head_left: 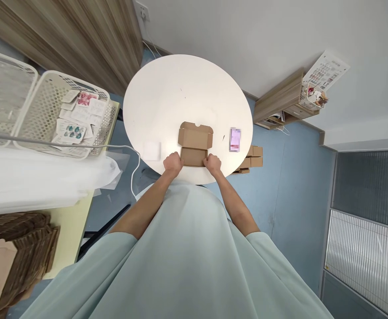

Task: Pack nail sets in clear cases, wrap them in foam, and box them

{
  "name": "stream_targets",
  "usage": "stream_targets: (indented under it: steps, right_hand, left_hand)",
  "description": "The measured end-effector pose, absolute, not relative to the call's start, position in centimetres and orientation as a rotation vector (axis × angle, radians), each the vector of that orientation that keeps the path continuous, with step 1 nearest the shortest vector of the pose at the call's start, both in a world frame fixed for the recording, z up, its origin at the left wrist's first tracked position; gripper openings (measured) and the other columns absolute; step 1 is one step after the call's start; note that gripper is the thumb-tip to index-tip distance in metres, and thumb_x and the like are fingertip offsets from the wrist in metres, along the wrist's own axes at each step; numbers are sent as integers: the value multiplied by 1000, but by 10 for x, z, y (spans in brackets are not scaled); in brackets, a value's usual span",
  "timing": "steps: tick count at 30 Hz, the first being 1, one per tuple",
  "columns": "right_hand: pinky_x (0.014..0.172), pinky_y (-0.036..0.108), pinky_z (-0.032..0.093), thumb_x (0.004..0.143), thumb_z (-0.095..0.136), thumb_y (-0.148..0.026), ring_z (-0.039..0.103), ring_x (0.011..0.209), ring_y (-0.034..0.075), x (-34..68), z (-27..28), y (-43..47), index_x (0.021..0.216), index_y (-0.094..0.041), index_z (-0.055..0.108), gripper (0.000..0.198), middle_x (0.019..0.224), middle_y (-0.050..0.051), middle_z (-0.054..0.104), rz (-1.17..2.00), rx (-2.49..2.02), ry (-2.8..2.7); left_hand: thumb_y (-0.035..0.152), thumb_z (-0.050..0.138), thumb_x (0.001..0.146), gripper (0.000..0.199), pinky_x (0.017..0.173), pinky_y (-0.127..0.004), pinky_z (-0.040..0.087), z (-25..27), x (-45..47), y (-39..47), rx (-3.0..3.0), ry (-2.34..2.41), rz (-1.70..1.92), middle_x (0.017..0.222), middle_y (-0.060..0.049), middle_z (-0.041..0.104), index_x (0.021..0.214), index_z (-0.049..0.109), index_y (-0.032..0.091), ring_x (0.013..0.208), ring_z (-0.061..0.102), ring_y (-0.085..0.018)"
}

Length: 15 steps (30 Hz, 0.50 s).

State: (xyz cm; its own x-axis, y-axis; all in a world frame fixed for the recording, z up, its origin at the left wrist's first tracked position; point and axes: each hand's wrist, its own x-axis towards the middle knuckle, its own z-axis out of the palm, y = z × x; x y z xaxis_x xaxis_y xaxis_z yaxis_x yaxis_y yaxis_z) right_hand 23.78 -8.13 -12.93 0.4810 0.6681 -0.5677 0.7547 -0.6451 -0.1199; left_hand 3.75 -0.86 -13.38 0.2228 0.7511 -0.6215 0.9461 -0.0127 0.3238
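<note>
Hands (173,163) on oblong cardboard box (195,141)

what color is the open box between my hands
The cardboard box is brown, clearest in the head view.

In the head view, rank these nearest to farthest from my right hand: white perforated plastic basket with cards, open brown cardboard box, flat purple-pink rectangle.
From your right hand:
1. Open brown cardboard box: touching, left side.
2. Flat purple-pink rectangle: to its right.
3. White perforated plastic basket with cards: far left.
</note>
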Motion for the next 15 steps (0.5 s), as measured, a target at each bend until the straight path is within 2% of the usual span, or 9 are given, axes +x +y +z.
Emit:
stream_targets:
  steps: [3,6,10,15]
  right_hand:
    - [83,38,53,104,69,-45,74,100,33,239,-123,-84,94,-22,64,25,99,17,77,-890,2645,1202]
    - [79,36,51,105,67,-54,74,96,31,239,-112,-88,93,-24,62,33,97,14,78,-866,2734,1197]
    - [74,34,47,106,63,-55,73,90,28,231,-98,-93,91,-25,60,34,93,9,78,-864,2781,1199]
    - [71,33,46,106,64,-51,72,87,25,209,-91,-87,86,-26,61,32,93,6,78,-947,2787,1198]
  left_hand:
    - [50,58,104,40,96,-45,56,-133,23,-2,1738,1619,-254,130,-22,74,127,66,18,121,71,-40]
    - [52,60,104,51,102,-47,55,-134,0,11,1648,1752,-119,136,-22,71,141,58,16,126,70,-40]
    - [47,69,99,70,105,-51,56,-137,-35,29,1478,1946,-22,151,-28,61,154,45,10,131,67,-45]
    - [44,78,92,77,105,-58,56,-144,-60,39,1340,2009,-89,150,-34,60,151,46,7,134,64,-51]
